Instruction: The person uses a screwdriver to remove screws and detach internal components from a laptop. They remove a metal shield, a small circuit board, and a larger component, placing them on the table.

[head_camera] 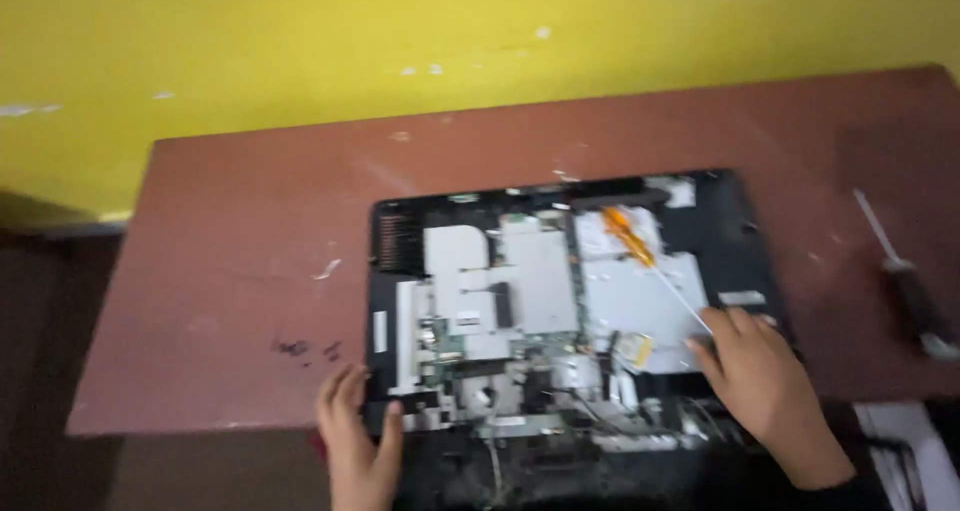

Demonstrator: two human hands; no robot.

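Note:
An opened computer chassis [735, 236] with a black frame and grey metal shields lies on a reddish-brown table [240, 241]. My left hand [358, 441] grips the chassis at its near left corner, thumb on top of the frame. My right hand [765, 376] rests on the near right part, its fingers at the tip of a screwdriver [650, 261] with an orange handle and a long thin shaft. That screwdriver lies diagonally across the grey shield. The picture is blurred, so whether the fingers pinch the shaft is unclear.
A second screwdriver [905, 276] with a black handle lies on the table at the right. A yellow wall [300, 41] rises behind the table. White paper [915, 451] shows at the bottom right. Dark specks [305, 349] mark the table's left part.

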